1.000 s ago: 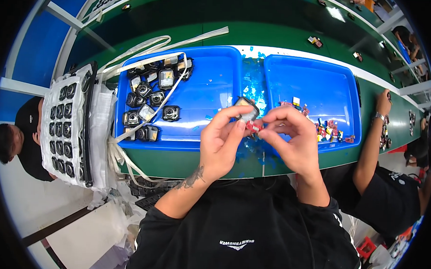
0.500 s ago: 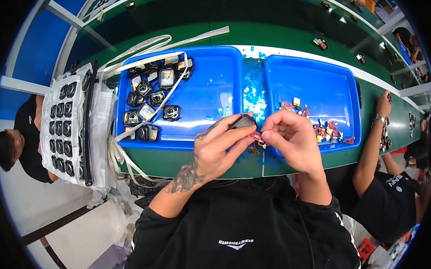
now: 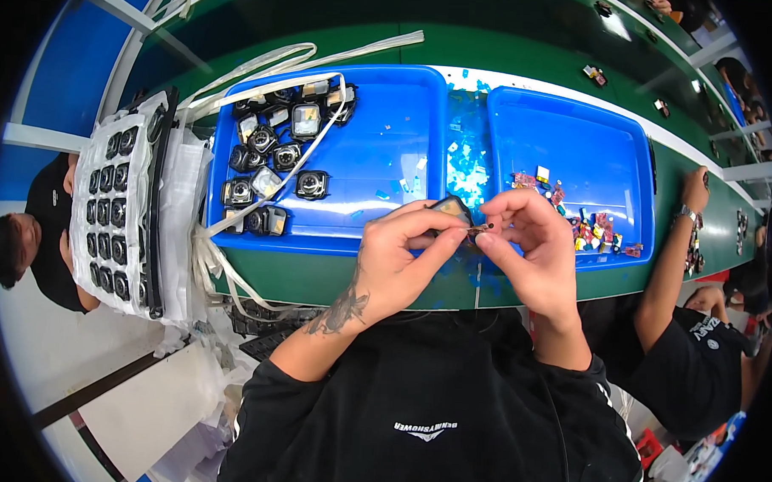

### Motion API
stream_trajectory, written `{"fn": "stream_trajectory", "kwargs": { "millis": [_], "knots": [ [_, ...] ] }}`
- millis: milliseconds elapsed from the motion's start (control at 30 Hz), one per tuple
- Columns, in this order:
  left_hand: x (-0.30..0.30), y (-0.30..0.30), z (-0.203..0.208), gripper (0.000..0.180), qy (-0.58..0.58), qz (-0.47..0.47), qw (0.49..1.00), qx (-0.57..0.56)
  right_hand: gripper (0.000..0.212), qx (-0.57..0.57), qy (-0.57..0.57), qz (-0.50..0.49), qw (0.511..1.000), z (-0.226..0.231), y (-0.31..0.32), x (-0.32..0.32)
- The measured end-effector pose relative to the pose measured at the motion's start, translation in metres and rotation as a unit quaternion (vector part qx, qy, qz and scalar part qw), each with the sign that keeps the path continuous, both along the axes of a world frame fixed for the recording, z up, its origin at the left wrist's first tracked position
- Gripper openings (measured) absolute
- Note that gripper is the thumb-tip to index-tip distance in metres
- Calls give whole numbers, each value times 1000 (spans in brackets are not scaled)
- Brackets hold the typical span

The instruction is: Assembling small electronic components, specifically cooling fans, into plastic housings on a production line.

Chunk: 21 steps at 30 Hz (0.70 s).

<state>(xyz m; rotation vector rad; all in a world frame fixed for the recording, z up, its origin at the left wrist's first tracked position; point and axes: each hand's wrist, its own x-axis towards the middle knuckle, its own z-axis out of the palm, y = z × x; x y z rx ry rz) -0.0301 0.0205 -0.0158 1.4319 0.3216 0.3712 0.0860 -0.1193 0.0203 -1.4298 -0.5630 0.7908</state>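
My left hand (image 3: 400, 257) is closed around a dark watch case (image 3: 452, 209), whose flat face tilts up behind the fingers. Its thumb and forefinger meet on a small part with what looks like thin wires (image 3: 476, 231). From the other side, my right hand (image 3: 534, 250) pinches at that same small part, with finger and thumb nearly touching the left fingertips. What exactly sits between the fingertips is too small and partly hidden. Beyond the hands lies a left blue tray (image 3: 391, 105) with black watch cases (image 3: 311, 185), and a right blue tray (image 3: 561, 111) with small red and yellow electronic parts (image 3: 595, 233).
Blue scraps (image 3: 467, 163) litter the strip between the trays. White straps (image 3: 309, 141) cross the left tray. A stacked pack of watch cases (image 3: 111, 206) stands at far left. A co-worker's arm (image 3: 671, 242) reaches onto the green bench (image 3: 334, 271) at right.
The watch case has tipped and sunk lower in my left hand. Fingertips of both hands have drawn together on the small part, and the red piece seen before is now mostly hidden.
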Motion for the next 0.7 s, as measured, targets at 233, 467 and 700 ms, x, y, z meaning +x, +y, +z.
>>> {"fn": "stream_trajectory", "kwargs": {
  "millis": [233,467,700],
  "knots": [
    [0,-1,9,50,-24,-70,996,-49,30,-24,-108,-32,993,-6,2,-3],
    [-1,-5,13,47,-26,-26,996,-85,37,-62,-136,-22,989,-2,3,-4],
    [-1,-10,9,49,-29,-6,998,-52,41,-42,-206,-42,977,-7,17,-7]
  ]
}}
